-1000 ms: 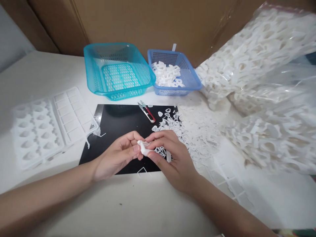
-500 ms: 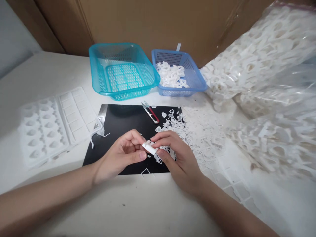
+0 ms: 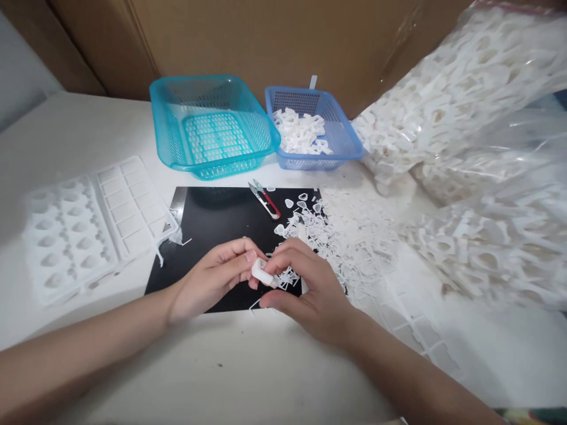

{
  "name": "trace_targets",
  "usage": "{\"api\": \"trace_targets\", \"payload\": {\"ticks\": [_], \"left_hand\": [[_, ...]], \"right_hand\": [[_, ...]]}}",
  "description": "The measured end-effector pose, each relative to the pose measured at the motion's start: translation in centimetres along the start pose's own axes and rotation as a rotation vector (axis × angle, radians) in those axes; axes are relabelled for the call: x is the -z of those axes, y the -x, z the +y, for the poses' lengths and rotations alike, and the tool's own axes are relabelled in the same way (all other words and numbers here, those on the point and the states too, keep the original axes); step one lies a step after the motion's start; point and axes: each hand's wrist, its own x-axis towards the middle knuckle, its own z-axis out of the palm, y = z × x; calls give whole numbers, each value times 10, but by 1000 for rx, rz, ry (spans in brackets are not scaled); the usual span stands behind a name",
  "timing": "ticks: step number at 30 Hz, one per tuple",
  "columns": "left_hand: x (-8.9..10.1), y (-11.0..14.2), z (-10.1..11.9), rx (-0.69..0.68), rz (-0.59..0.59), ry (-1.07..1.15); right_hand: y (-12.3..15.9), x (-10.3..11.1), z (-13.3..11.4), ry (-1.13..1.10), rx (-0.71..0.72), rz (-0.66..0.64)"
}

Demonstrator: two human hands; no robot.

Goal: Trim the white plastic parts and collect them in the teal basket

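A small white plastic part (image 3: 262, 273) with a bent shape is held over the black mat (image 3: 212, 218). My left hand (image 3: 221, 271) pinches its left end between thumb and fingers. The curled fingers of my right hand (image 3: 305, 277) are closed about its right side, while the right thumb sits lower, apart from it. Some of the part is hidden behind the fingers. Thread snips (image 3: 264, 200) with a red and a silver handle lie on the mat beyond my hands. White plastic scraps (image 3: 310, 230) are heaped beside and under my right hand.
A turquoise basket (image 3: 166, 141) stands at the back, beside a blue basket (image 3: 349, 141) with white parts (image 3: 299, 131) inside. White moulded trays (image 3: 71, 236) lie at left. Large clear bags (image 3: 482, 118) of white parts fill the right side. A cardboard wall (image 3: 266, 41) rises behind.
The white part has been turned in my fingers. My left thumb, apart from it half a second ago, now presses on it; my right thumb has moved down off it. The view has shifted slightly.
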Motion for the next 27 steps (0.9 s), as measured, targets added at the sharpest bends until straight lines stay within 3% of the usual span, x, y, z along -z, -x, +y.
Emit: {"api": "trace_targets", "payload": {"ticks": [8, 14, 22, 27], "left_hand": [[1, -3, 1, -17, -14, 51], [3, 0, -1, -24, -41, -38], [10, 5, -5, -123, -145, -171], [3, 1, -2, -81, -62, -65]], "right_hand": [[-1, 0, -3, -19, -67, 43], [-1, 1, 0, -44, -89, 99], [-4, 6, -2, -298, -492, 106], [-5, 6, -4, -541, -451, -1]]}}
